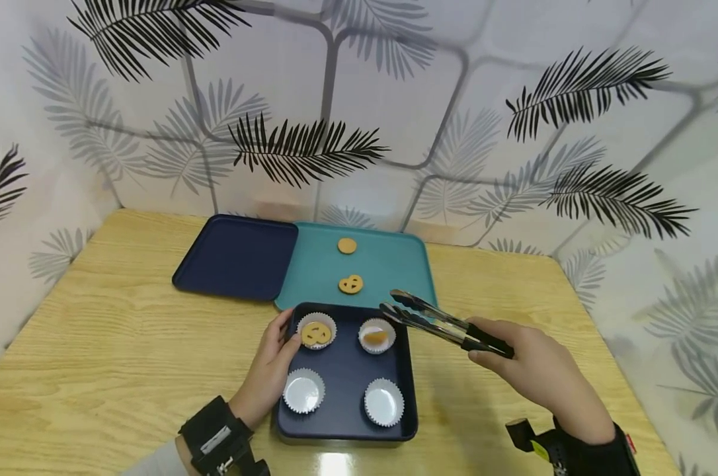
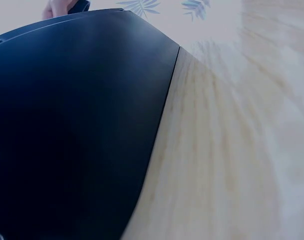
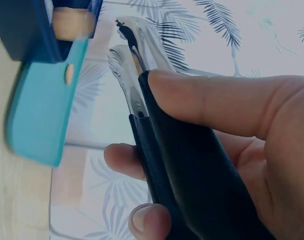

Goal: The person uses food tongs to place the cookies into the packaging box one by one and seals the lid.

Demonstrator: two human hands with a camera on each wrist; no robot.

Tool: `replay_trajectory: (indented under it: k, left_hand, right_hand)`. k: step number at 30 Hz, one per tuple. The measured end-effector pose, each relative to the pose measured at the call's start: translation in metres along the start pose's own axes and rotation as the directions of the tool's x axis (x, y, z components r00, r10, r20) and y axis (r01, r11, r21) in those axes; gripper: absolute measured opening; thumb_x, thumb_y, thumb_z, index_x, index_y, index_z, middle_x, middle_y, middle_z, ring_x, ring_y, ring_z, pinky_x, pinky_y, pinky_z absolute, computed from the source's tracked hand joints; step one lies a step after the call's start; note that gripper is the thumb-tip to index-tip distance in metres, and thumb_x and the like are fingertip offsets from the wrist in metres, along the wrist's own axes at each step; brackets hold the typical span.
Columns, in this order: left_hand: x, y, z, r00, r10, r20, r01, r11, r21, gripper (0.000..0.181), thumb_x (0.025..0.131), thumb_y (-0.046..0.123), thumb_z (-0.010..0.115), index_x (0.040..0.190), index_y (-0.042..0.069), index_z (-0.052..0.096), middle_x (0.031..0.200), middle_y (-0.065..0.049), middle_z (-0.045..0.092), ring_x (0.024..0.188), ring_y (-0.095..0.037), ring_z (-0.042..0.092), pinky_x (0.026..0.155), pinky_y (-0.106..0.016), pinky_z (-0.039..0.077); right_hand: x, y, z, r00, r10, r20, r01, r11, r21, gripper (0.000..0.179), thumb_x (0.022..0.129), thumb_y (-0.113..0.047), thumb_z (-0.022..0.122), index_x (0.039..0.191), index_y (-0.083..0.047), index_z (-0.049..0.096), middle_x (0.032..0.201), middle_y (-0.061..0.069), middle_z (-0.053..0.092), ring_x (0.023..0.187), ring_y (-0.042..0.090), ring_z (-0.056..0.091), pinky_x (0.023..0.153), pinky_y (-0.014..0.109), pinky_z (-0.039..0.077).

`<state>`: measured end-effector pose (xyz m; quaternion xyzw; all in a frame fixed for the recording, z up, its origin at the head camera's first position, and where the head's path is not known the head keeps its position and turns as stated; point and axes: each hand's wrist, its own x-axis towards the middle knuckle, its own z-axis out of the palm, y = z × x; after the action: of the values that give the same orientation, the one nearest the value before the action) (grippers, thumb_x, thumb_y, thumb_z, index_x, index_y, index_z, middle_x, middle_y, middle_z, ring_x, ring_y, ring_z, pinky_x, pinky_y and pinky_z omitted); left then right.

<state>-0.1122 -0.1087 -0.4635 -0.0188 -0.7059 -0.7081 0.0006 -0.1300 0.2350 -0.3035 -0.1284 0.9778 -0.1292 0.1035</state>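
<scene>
My left hand [image 1: 268, 367] grips the left wall of a deep dark blue baking pan [image 1: 342, 377], thumb over the rim. In the left wrist view, the pan's outer side [image 2: 77, 100] fills much of the frame. White paper baking cups stand inside. A pretzel-shaped cookie [image 1: 315, 334] lies in the far left cup, and a tilted orange-brown cookie [image 1: 375, 338] in the far right cup. The near left cup [image 1: 303, 391] and near right cup [image 1: 384, 402] are bare. My right hand [image 1: 540, 363] holds metal tongs [image 1: 430, 328] by their black handles; their tips are apart above the pan's far right corner.
Behind the pan lies a teal tray [image 1: 395, 264] bearing a round cookie [image 1: 347, 246] and a pretzel-shaped cookie [image 1: 350, 284]. A flat navy tray [image 1: 237, 258] adjoins it on the left. A leaf-patterned backdrop [image 1: 359, 86] rises behind the wooden table [image 1: 127, 357].
</scene>
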Motion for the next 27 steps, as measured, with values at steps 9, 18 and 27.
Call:
replay_trajectory:
  k: [9, 18, 27]
  left_hand:
    - [0.004, 0.004, -0.004, 1.0, -0.001, -0.006, 0.001, 1.0, 0.005, 0.053, 0.105, 0.014, 0.039, 0.152, 0.002, 0.016, 0.157, -0.02, 0.015, 0.146, -0.035, 0.016, 0.117, -0.051, 0.018]
    - [0.002, 0.001, -0.002, 1.0, 0.003, 0.006, -0.002, 1.0, -0.008, 0.053, 0.105, 0.015, 0.039, 0.152, 0.002, 0.017, 0.157, -0.02, 0.017, 0.145, -0.035, 0.018, 0.117, -0.051, 0.019]
    - [0.0, 0.001, 0.0, 1.0, -0.002, 0.0, 0.002, 1.0, -0.014, 0.053, 0.105, 0.013, 0.039, 0.152, 0.002, 0.017, 0.157, -0.02, 0.017, 0.145, -0.035, 0.018, 0.117, -0.051, 0.019]
  right_hand:
    - [-0.01, 0.001, 0.0, 1.0, 0.017, 0.007, -0.017, 0.999, -0.033, 0.061, 0.087, -0.048, 0.067, 0.141, -0.024, 0.053, 0.131, 0.014, 0.061, 0.109, 0.036, 0.061, 0.069, 0.046, 0.051]
    - [-0.015, -0.004, 0.006, 0.999, -0.029, 0.018, 0.03, 0.998, -0.062, 0.06, 0.086, -0.047, 0.069, 0.14, -0.025, 0.054, 0.132, 0.009, 0.061, 0.115, 0.036, 0.059, 0.081, 0.057, 0.051]
    - [0.001, -0.014, 0.005, 0.998, -0.054, -0.035, 0.052, 0.997, -0.058, 0.061, 0.088, -0.045, 0.068, 0.142, -0.02, 0.052, 0.132, 0.012, 0.061, 0.115, 0.038, 0.059, 0.084, 0.057, 0.049]
